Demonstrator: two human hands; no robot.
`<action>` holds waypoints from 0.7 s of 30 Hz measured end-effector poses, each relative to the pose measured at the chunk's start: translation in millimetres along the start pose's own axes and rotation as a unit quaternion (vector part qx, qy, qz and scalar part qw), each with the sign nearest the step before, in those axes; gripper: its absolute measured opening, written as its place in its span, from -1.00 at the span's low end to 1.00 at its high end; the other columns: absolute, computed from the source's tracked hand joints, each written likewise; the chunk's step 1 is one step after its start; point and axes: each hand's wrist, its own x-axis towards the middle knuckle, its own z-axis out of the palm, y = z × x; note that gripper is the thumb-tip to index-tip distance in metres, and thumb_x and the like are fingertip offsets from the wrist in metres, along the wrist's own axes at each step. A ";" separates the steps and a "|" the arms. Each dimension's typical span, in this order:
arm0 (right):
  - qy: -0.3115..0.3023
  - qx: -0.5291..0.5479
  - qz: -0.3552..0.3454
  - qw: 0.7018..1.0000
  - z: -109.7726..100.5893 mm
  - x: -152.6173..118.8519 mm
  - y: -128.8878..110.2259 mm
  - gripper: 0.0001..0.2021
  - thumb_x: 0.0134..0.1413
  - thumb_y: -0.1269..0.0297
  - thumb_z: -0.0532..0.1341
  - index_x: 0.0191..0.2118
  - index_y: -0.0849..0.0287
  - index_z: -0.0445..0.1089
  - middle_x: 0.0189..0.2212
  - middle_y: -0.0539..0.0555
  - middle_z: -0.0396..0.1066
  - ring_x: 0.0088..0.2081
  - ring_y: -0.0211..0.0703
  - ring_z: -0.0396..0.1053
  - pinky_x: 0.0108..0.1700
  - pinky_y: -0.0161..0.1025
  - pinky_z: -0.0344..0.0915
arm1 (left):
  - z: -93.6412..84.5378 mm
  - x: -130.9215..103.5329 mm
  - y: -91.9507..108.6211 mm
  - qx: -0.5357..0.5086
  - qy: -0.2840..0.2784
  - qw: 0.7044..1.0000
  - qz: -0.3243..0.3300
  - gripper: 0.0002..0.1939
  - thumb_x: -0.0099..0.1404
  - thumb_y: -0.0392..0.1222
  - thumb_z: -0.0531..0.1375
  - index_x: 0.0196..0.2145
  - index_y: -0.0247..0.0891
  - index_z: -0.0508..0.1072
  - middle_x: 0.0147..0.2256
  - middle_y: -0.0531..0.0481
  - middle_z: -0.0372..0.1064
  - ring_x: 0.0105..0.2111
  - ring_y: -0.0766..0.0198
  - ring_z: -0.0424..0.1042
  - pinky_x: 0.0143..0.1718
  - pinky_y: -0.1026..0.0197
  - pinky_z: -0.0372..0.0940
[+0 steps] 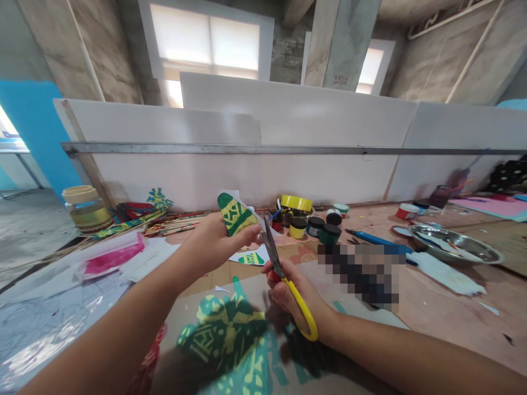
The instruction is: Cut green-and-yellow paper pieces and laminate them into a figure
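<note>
My left hand [218, 241] holds up a green and yellow patterned paper piece [236, 216], with the thumb across its lower right side. In my right hand [297, 291] are scissors [303, 315] with yellow handles; their metal blades point up beside the left thumb and look nearly closed. Below the left hand another patterned piece [251, 258] lies on white paper. A larger green and yellow painted design [230, 334] lies under a translucent sheet in front of me, partly in shadow.
Paint jars [297, 227], yellow tape [296, 203] and a metal bowl [455, 244] stand farther back and right. A lidded jar [86, 209], thin sticks [177, 224] and pink-stained paper [115, 257] are at left. A white partition [329, 175] rises behind.
</note>
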 end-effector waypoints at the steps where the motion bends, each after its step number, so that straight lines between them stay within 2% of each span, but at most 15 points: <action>1: 0.004 -0.004 0.001 1.000 0.5 0.1 -1.3 -0.52 0.09 -0.20 0.19 -0.09 0.09 0.24 -0.39 -0.08 0.09 -0.55 -0.39 -0.05 -0.58 -0.40 -0.06 | -0.1 0.0 0.4 0.007 0.000 1.000 0.011 -0.69 0.35 -0.04 0.11 -0.43 -0.26 0.49 -0.49 0.10 0.44 -0.45 0.35 0.40 -0.38 0.32 0.22; 7: 0.020 -0.023 0.004 1.000 2.1 -0.4 -6.7 -0.50 0.07 -0.23 0.18 -0.10 0.11 0.25 -0.38 -0.05 0.10 -0.53 -0.37 -0.01 -0.56 -0.39 -0.03 | -0.7 -1.4 1.9 0.049 -0.018 0.998 0.024 -0.67 0.36 -0.02 0.10 -0.46 -0.27 0.45 -0.52 0.12 0.40 -0.47 0.37 0.38 -0.42 0.33 0.19; 13: 0.016 -0.019 0.011 1.000 0.6 -1.2 -5.9 -0.49 0.08 -0.24 0.17 -0.08 0.09 0.24 -0.36 -0.05 0.12 -0.53 -0.37 0.01 -0.57 -0.39 0.00 | -0.9 -1.4 4.1 0.065 -0.013 0.998 0.019 -0.71 0.34 -0.12 0.10 -0.48 -0.27 0.44 -0.55 0.14 0.36 -0.50 0.38 0.35 -0.46 0.35 0.16; 21: 0.021 -0.026 0.014 0.999 0.2 -1.0 -4.7 -0.48 0.07 -0.25 0.16 -0.09 0.11 0.24 -0.39 -0.05 0.11 -0.52 -0.34 -0.01 -0.54 -0.38 0.01 | 0.1 -1.4 4.0 0.072 -0.012 0.997 0.023 -0.66 0.35 -0.06 0.09 -0.51 -0.27 0.44 -0.59 0.14 0.33 -0.55 0.38 0.30 -0.53 0.34 0.10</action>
